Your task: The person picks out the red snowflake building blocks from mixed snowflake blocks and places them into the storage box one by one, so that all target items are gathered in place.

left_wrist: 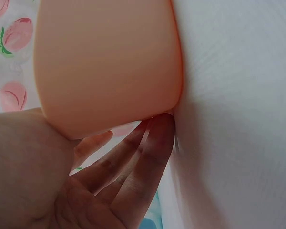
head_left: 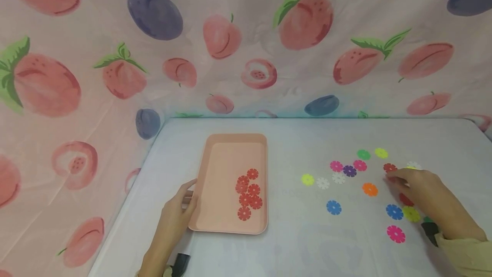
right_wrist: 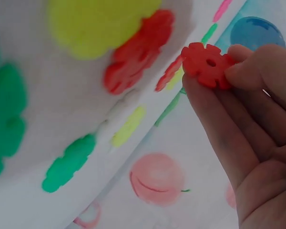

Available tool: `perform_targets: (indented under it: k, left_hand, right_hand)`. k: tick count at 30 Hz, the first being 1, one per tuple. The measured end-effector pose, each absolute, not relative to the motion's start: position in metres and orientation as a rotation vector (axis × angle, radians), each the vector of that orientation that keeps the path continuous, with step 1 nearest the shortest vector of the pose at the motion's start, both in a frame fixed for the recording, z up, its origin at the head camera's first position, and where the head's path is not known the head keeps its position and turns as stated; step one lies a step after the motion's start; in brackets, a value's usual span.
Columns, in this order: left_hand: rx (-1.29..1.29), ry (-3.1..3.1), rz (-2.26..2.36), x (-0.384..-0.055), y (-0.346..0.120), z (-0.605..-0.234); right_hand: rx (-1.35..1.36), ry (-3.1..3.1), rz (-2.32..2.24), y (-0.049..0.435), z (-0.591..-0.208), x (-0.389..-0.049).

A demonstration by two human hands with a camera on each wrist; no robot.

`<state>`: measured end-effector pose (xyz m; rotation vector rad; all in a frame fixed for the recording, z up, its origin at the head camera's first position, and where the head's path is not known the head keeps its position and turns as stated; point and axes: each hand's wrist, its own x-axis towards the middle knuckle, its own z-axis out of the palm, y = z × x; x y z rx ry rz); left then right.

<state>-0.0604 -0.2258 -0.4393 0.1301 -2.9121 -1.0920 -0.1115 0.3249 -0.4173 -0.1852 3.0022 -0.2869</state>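
A pink rectangular tray (head_left: 215, 174) stands left of centre, with several red notched plastic discs (head_left: 244, 213) grouped along its right side. At its left edge my left hand (head_left: 174, 210) touches the wall with loosely extended fingers. The left wrist view shows those fingertips (left_wrist: 161, 125) at the tray's lower edge, while the tray hides part of the hand. My right hand (head_left: 423, 187) is over the right side of the table. Between thumb and fingers it pinches a red notched disc (right_wrist: 207, 64) with a small centre hole. Another red disc (head_left: 390, 167) lies just beyond its fingertips.
Loose discs lie scattered across the table's right half, among them an orange one (head_left: 370, 189), a blue one (head_left: 333, 207), a purple one (head_left: 349, 171) and a pink one (head_left: 396, 234). A fruit-printed sheet (head_left: 246, 20) hangs behind the table and along its left.
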Motion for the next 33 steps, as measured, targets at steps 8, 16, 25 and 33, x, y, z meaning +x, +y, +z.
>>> perform_targets:
  k: [8,16,25,33]
  left_hand:
    - [0.129,-2.912,-1.093,-0.06,-0.226,-0.439]
    - [0.117,-2.908,-1.089,-0.061,-0.225,-0.438]
    - [0.111,-2.916,-1.085,-0.061,-0.225,-0.438]
    - [0.129,-2.915,-1.088,-0.06,-0.225,-0.438]
  right_hand:
    - [-0.256,3.056,-0.381,0.313,-0.414,-0.111]
    - [-0.387,3.106,-0.482,0.3,-0.408,-0.109]
    - [-0.483,3.122,-0.55,0.285,-0.405,-0.111]
    - [-0.551,3.129,-0.596,0.272,-0.403,-0.112]
